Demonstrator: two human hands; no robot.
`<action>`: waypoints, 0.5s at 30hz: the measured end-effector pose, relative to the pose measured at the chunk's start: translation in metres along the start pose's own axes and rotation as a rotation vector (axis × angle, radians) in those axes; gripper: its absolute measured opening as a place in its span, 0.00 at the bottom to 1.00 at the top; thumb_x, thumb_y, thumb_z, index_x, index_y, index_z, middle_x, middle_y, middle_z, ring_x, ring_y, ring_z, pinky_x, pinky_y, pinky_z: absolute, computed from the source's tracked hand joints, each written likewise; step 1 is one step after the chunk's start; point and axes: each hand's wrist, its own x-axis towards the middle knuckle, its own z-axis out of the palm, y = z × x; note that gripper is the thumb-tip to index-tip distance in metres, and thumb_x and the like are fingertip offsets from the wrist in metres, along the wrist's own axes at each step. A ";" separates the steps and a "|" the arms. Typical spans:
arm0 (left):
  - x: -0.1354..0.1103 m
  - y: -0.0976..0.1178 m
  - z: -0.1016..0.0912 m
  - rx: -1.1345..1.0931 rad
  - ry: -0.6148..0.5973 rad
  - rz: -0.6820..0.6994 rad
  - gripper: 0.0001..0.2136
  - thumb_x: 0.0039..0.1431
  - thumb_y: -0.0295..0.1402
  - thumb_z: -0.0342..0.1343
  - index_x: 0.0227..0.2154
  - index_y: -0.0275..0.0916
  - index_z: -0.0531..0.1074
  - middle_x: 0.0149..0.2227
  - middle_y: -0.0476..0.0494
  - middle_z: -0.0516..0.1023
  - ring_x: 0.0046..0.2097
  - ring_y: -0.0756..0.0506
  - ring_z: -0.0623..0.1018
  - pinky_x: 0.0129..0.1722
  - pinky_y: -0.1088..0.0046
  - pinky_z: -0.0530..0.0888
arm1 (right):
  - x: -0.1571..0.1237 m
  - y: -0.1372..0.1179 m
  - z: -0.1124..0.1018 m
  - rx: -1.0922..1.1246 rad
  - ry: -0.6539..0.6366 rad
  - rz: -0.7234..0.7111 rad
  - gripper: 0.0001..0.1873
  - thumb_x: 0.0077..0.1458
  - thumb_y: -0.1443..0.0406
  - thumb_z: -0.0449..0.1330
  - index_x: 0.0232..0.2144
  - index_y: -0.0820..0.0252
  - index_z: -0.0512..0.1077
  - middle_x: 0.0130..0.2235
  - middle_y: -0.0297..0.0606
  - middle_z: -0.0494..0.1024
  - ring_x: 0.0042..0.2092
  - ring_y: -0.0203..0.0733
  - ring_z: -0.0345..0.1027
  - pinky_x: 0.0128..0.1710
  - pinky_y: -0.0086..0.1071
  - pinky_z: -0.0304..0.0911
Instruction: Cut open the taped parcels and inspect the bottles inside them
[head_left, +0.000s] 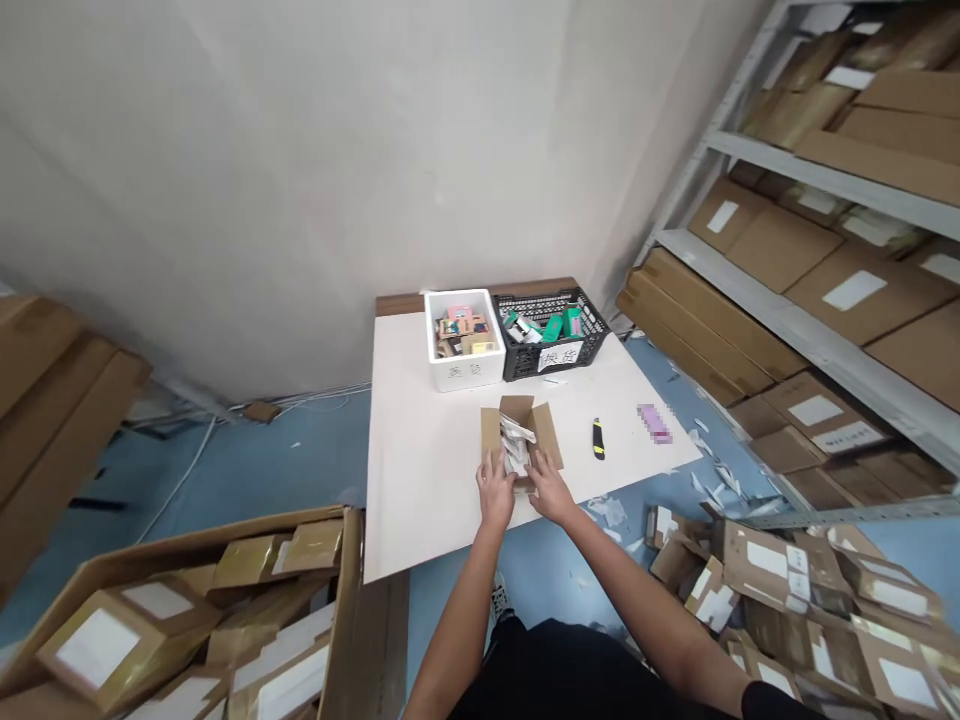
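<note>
A small cardboard box [552, 440] stands on the white tabletop with its flaps folded outward. White packets [516, 440] lie inside; what they contain I cannot make out. My left hand [495, 490] grips the box at its near left corner. On the near right corner my right hand [550, 488] has hold of it, fingertips over the edge. A yellow and black utility knife [598, 440] lies on the table to the right of the box. Farther right is a blurred pink-purple object [655, 424].
Behind the box stand a white foam bin [466, 374] and a black plastic crate [600, 338], both holding small packages. A large carton of parcels [82, 580] is at lower left. Shelves of boxes [817, 180] rise on the right, above piled parcels [765, 565] and paper scraps [609, 512].
</note>
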 end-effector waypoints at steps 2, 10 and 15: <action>0.011 0.022 0.001 0.001 -0.001 0.065 0.10 0.66 0.26 0.56 0.37 0.45 0.82 0.73 0.46 0.64 0.77 0.33 0.54 0.68 0.44 0.64 | -0.017 0.024 -0.011 -0.034 0.045 0.108 0.44 0.49 0.72 0.70 0.69 0.56 0.67 0.77 0.51 0.49 0.77 0.64 0.40 0.71 0.57 0.54; 0.041 0.190 0.032 -0.100 -0.117 0.436 0.13 0.64 0.27 0.60 0.45 0.50 0.84 0.74 0.46 0.63 0.77 0.30 0.55 0.67 0.44 0.66 | -0.143 0.120 -0.079 -0.096 0.546 0.521 0.13 0.60 0.69 0.66 0.48 0.58 0.80 0.78 0.48 0.48 0.78 0.61 0.39 0.70 0.58 0.55; 0.035 0.331 0.073 -0.141 -0.306 0.624 0.12 0.65 0.33 0.61 0.48 0.50 0.83 0.75 0.47 0.60 0.77 0.28 0.52 0.70 0.41 0.63 | -0.263 0.195 -0.127 0.009 0.729 0.766 0.06 0.61 0.68 0.66 0.41 0.57 0.81 0.77 0.44 0.54 0.77 0.57 0.43 0.70 0.54 0.57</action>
